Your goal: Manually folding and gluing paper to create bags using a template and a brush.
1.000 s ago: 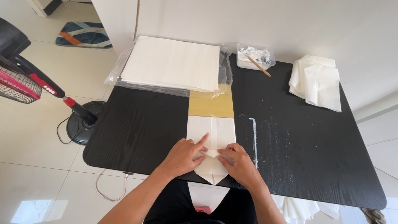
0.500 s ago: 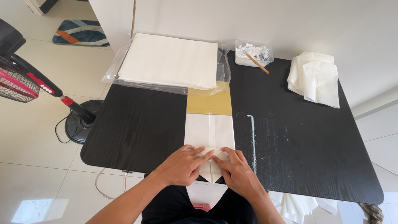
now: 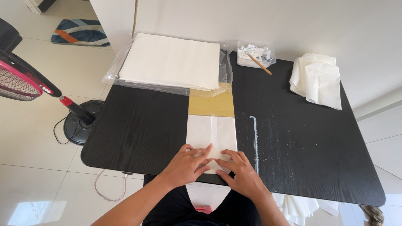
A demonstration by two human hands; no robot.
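Two hands: both flat on a white paper sheet [image 3: 211,136] at the near edge of the black table [image 3: 142,129].
Left hand [image 3: 186,165]: palm down on the near part of the sheet, fingers stretched and close together, tips pointing right – pressing, not pinching.
Right hand [image 3: 242,173]: palm down just right of the left hand, fingers slightly spread, tips pointing left and meeting the left fingertips over a fold in the paper.
Sheet: near centre of the table, long axis running near–far; its far end lies on a yellow-brown board [image 3: 211,104], its near end hangs over the table edge toward the person's lap.
Paper stack [image 3: 171,60]: thick white pile on clear plastic wrap, far left-centre, overlapping the far edge of the board.
Glue tray [image 3: 255,53]: clear container with white paste and a wooden stick, far, right of the stack.
Folded pieces [image 3: 318,79]: white pile, far right corner.
White streak [image 3: 255,138]: thin line on the table, right of the sheet.
Fan [image 3: 25,79]: red and black, on the floor at left.
More white paper [image 3: 299,205]: below the near right table edge.
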